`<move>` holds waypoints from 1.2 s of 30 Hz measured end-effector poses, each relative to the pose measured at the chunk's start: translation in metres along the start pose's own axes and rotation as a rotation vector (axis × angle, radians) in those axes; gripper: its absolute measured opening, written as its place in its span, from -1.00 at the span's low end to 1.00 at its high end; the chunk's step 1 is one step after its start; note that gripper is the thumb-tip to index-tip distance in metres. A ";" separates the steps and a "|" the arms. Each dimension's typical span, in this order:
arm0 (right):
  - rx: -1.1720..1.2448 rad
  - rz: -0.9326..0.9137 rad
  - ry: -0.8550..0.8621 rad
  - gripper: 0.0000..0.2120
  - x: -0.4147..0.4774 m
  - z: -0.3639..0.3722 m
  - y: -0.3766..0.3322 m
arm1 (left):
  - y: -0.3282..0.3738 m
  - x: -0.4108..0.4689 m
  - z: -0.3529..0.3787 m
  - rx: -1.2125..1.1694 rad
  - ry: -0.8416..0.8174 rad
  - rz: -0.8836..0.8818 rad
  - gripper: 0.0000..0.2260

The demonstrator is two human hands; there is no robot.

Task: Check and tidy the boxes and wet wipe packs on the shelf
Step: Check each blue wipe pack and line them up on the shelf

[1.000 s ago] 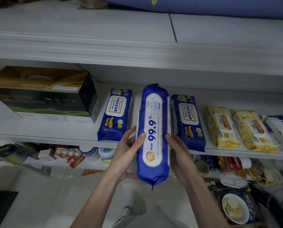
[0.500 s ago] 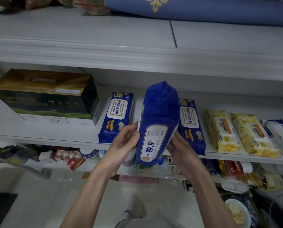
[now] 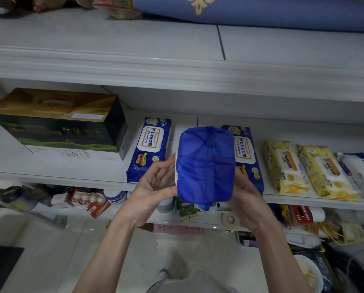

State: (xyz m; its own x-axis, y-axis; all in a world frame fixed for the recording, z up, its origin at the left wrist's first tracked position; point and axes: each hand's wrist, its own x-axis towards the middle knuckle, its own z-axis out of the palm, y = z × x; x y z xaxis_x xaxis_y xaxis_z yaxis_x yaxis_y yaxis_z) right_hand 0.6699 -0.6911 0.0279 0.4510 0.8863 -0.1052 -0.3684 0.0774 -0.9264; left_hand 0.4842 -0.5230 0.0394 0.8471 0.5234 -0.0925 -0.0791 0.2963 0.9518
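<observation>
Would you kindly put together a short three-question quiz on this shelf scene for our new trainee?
1. True or false: the blue pack, gripped by the left hand and the right hand, lies flat on the shelf.
2. How many yellow packs lie on the shelf? A one, B two, C four.
3. Fill in: the gold and dark box stands at the shelf's ____ end.
Key: 1 false, it is held up in front of the shelf; 2 B; 3 left.

both forearms are raised forward. a blue pack (image 3: 204, 166) is gripped between the left hand (image 3: 154, 188) and the right hand (image 3: 247, 198), fingers (image 3: 164, 168) curled against its sides.
</observation>
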 end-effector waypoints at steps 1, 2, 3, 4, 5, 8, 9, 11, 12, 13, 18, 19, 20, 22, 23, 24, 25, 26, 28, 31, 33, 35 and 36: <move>-0.001 -0.002 0.001 -0.41 0.000 0.000 0.000 | -0.001 0.000 0.000 0.003 0.004 -0.001 -0.54; 0.005 -0.002 0.002 -0.40 -0.001 0.000 0.001 | -0.001 0.000 -0.001 0.006 0.005 0.000 -0.52; 0.015 0.001 0.002 -0.39 -0.001 -0.001 0.001 | -0.002 -0.001 0.000 0.006 0.006 -0.001 -0.51; 0.024 0.004 0.001 -0.38 -0.001 -0.001 0.001 | -0.001 -0.001 0.000 0.005 0.006 -0.002 -0.51; 0.027 0.006 0.000 -0.38 -0.002 -0.001 0.001 | -0.001 -0.001 0.000 0.004 0.008 -0.004 -0.52; 0.015 0.007 0.001 -0.41 -0.002 -0.002 0.000 | -0.002 -0.001 0.001 -0.007 -0.006 0.004 -0.54; 0.016 0.009 0.006 -0.41 -0.001 -0.003 0.000 | -0.002 -0.001 0.001 -0.011 -0.010 0.003 -0.54; 0.026 0.011 0.012 -0.39 -0.001 -0.003 0.000 | -0.001 -0.002 0.001 -0.012 -0.005 -0.001 -0.54; 0.028 0.013 0.012 -0.37 -0.001 -0.002 -0.001 | -0.001 -0.002 0.001 -0.009 0.001 -0.003 -0.54; 0.025 0.014 0.011 -0.36 -0.001 -0.002 -0.001 | 0.000 -0.002 0.002 -0.009 0.003 -0.005 -0.54; -0.056 0.004 0.037 -0.52 -0.001 0.005 -0.012 | 0.006 -0.003 0.002 0.081 0.039 -0.003 -0.55; -0.083 0.006 0.053 -0.59 0.000 0.008 -0.011 | 0.007 -0.004 0.005 0.118 0.078 0.008 -0.56; -0.113 0.020 0.079 -0.65 0.001 0.012 -0.010 | 0.008 -0.004 0.009 0.139 0.122 0.008 -0.56; -0.136 0.088 0.143 -0.69 0.002 0.022 0.000 | 0.005 -0.002 0.023 0.095 0.219 -0.067 -0.48; -0.110 0.133 0.174 -0.71 0.003 0.028 0.005 | 0.002 0.000 0.031 0.057 0.272 -0.132 -0.43; -0.098 0.171 0.205 -0.73 0.003 0.034 0.009 | -0.002 0.002 0.036 0.024 0.328 -0.198 -0.40; -0.109 0.190 0.226 -0.72 0.003 0.039 0.012 | -0.005 0.003 0.041 -0.007 0.366 -0.243 -0.41; -0.120 0.195 0.238 -0.72 0.002 0.042 0.013 | -0.008 0.002 0.044 -0.043 0.386 -0.263 -0.47; -0.067 0.185 0.261 -0.77 0.001 0.044 0.013 | -0.008 0.000 0.043 -0.077 0.387 -0.245 -0.61; 0.086 0.167 0.291 -0.78 0.002 0.043 0.005 | -0.003 0.001 0.037 -0.067 0.306 -0.215 -0.69; 0.134 0.167 0.288 -0.73 0.004 0.046 -0.003 | 0.003 0.005 0.037 -0.044 0.238 -0.188 -0.61; 0.145 0.179 0.298 -0.72 0.008 0.050 -0.012 | 0.011 0.012 0.041 -0.005 0.206 -0.150 -0.57; 0.149 0.176 0.301 -0.68 0.009 0.053 -0.017 | 0.015 0.014 0.044 0.018 0.201 -0.132 -0.59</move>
State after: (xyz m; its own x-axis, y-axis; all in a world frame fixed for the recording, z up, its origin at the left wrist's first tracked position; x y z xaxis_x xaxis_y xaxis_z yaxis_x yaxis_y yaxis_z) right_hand 0.6373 -0.6605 0.0614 0.5805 0.7201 -0.3801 -0.5659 0.0212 -0.8242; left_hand 0.5180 -0.5462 0.0654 0.7274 0.6304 -0.2711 0.0360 0.3595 0.9324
